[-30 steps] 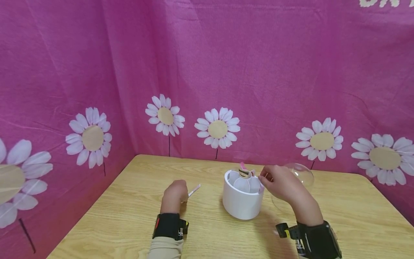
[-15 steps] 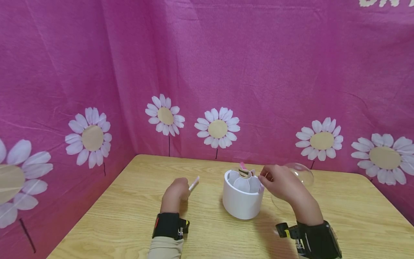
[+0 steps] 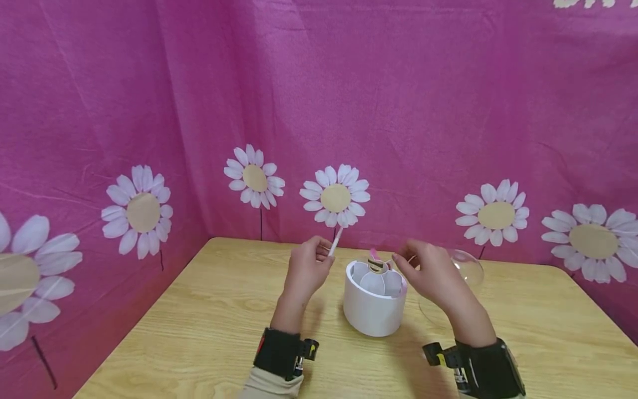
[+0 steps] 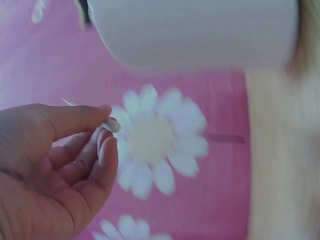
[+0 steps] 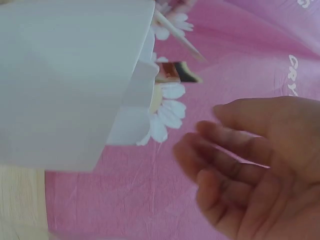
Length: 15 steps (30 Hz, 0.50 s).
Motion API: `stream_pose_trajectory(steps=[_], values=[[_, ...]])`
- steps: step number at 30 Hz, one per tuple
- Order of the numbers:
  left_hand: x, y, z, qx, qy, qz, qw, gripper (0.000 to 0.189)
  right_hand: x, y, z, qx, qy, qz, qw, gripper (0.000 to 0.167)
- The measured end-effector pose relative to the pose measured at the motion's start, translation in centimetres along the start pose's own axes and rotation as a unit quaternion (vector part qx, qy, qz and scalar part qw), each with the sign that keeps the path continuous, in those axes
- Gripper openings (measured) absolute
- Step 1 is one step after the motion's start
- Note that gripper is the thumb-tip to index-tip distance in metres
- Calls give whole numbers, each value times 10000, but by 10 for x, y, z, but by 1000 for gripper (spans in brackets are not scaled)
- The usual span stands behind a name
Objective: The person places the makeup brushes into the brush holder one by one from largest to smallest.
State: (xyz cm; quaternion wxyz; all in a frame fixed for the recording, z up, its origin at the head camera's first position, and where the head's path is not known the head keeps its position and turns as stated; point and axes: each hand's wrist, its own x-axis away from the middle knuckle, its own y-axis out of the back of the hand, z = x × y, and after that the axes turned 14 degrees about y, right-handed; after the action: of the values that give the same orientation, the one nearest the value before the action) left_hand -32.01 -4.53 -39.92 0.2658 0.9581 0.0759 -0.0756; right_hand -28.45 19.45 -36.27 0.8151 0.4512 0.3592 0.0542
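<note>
My left hand [image 3: 308, 269] pinches a slim white stick with a pale pink tip [image 3: 336, 242], raised at a slant left of the white round container [image 3: 374, 310]. Its blunt white end pokes out between thumb and fingertips in the left wrist view. Inside the container stands a scalloped, translucent divider [image 3: 372, 284]. A small gold-and-black piece [image 3: 377, 265] shows above the divider, with a bit of pink behind it. My right hand [image 3: 432, 270] hovers by the container's right rim; in the right wrist view its fingers [image 5: 215, 195] are loosely bent and hold nothing.
A clear dome [image 3: 469, 267] lies on the wooden table [image 3: 199, 332] behind the right hand. Pink cloth [image 3: 408, 111] with white daisies hangs along the table's back and left side.
My left hand has risen from the table and moved right towards the container, bringing the white stick along. The right hand has lifted slightly from the rim, its fingers now more parted.
</note>
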Motion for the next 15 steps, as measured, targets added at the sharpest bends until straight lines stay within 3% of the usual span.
stream_pose_trajectory(steps=[6,15], values=[[15,-9,-28,143,-509,500,9973,20,-4,0,7,-393,104,-584,9975,13],[28,-10,-42,104,-853,1501,9849,18,-3,3,11,-859,179,-978,9913,18]])
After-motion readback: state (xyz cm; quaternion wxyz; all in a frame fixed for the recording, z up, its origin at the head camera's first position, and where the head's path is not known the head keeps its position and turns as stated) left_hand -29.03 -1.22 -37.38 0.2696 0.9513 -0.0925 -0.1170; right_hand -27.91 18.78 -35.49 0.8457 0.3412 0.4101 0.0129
